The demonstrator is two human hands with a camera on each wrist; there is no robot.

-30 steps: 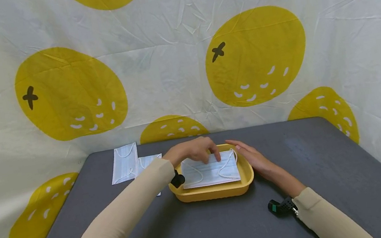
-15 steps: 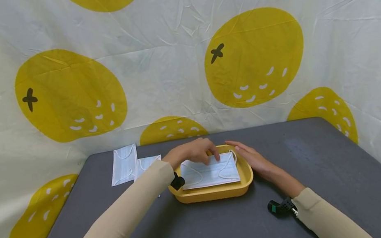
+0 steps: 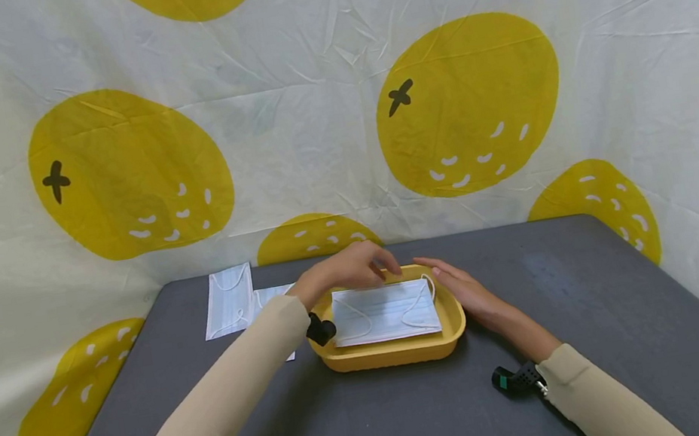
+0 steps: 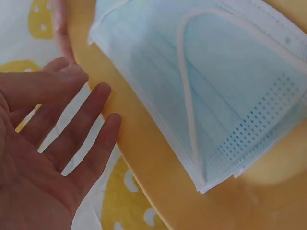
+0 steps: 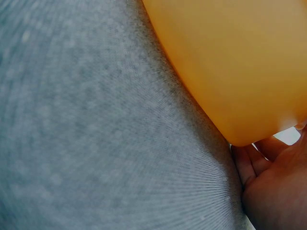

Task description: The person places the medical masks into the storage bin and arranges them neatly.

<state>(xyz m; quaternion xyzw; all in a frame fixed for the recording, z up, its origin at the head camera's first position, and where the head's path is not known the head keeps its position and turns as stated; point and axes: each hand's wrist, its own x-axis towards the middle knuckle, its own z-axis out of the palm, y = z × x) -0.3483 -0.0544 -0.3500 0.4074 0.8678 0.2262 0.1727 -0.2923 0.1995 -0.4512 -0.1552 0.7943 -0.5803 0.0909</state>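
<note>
left hand [image 3: 346, 273] hovers with fingers [image 4: 79, 129] spread and holding nothing, a face mask [image 3: 385, 312] just below them in the yellow tray [image 3: 390, 352]; right hand [image 3: 468, 290] fingers straight against the tray's side on the grey surface [image 3: 614, 328].

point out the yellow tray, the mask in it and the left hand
yellow tray [image 3: 392, 354], head view, near front wall
mask [image 3: 385, 311], head view, middle of the pleats
left hand [image 3: 347, 270], head view, back of the hand
</note>
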